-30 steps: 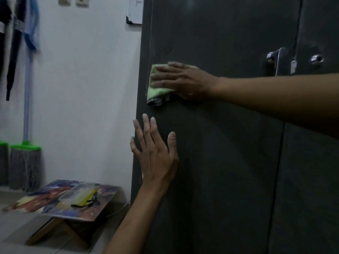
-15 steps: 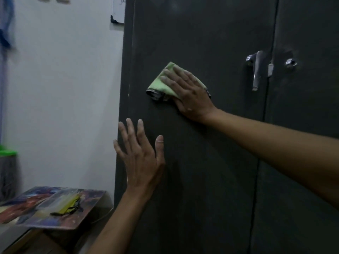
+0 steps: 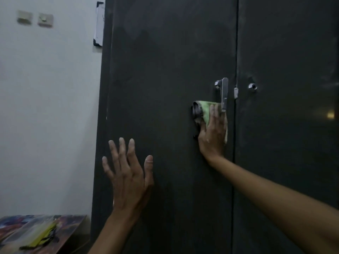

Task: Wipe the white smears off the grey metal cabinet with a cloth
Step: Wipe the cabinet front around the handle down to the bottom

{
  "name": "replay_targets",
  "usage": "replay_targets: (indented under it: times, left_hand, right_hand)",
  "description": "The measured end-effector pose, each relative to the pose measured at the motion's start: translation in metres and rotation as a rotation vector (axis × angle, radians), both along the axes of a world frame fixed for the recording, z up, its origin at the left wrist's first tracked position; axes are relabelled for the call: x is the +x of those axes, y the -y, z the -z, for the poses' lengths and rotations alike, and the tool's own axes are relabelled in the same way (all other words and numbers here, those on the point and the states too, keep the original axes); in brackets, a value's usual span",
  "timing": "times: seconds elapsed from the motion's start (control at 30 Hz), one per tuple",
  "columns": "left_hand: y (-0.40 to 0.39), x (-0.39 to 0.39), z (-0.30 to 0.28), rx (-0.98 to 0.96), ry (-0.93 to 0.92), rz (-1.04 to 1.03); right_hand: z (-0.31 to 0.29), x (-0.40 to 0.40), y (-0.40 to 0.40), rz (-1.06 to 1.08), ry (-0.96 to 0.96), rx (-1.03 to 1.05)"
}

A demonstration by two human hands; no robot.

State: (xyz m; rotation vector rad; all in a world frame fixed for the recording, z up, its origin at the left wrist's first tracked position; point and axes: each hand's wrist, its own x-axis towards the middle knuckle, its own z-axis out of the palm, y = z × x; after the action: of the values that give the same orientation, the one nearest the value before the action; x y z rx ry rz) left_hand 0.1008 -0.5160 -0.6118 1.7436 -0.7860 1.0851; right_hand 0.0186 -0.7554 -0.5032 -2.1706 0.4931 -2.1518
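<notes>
Your right hand (image 3: 212, 132) presses a folded green cloth (image 3: 202, 114) flat against the left door of the dark grey cabinet (image 3: 165, 88), with straight fingers pointing up and lying over the cloth. The cloth sits just below and left of the metal door handle (image 3: 224, 94), whose lower end overlaps your fingertips; a darker, bunched fold of the cloth sticks out on the left side of your hand. Your left hand (image 3: 128, 176) lies lower and further left on the same door, palm against the metal, fingers spread apart and straight, holding nothing. It rests close to the cabinet's left edge. To the right of the handle runs the seam between the two doors, with a small latch (image 3: 235, 92) on it and a round keyhole (image 3: 252, 86) on the right door. Faint pale, hazy patches show on the upper part of the left door. On the white wall (image 3: 45, 107) to the left are two switches (image 3: 34, 18) and a whiteboard (image 3: 99, 24) partly hidden behind the cabinet. A colourful board (image 3: 69, 224) lies low at the near left with a yellow item (image 3: 42, 237) on it.
</notes>
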Motion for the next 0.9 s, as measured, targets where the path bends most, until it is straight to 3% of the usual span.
replay_targets:
  times: [0.2, 0.4, 0.53, 0.73, 0.9]
  left_hand:
    - [0.008, -0.016, -0.017, -0.029, 0.034, 0.052]
    - [0.013, -0.025, -0.003, 0.129, 0.016, 0.048]
    - [0.019, -0.025, 0.012, 0.192, 0.007, 0.041]
    - [0.035, -0.023, 0.027, 0.251, 0.076, 0.017]
    - [0.052, -0.029, 0.036, 0.265, 0.105, 0.043]
  right_hand:
    - [0.054, -0.008, 0.001, -0.006, -0.308, -0.355]
    - [0.116, -0.017, 0.005, -0.026, -0.532, -0.525]
    - [0.147, -0.021, -0.002, -0.066, -0.543, -0.483]
    - [0.162, -0.027, -0.020, -0.269, -0.529, -0.257]
    - [0.155, -0.026, -0.019, -0.229, -0.406, -0.233]
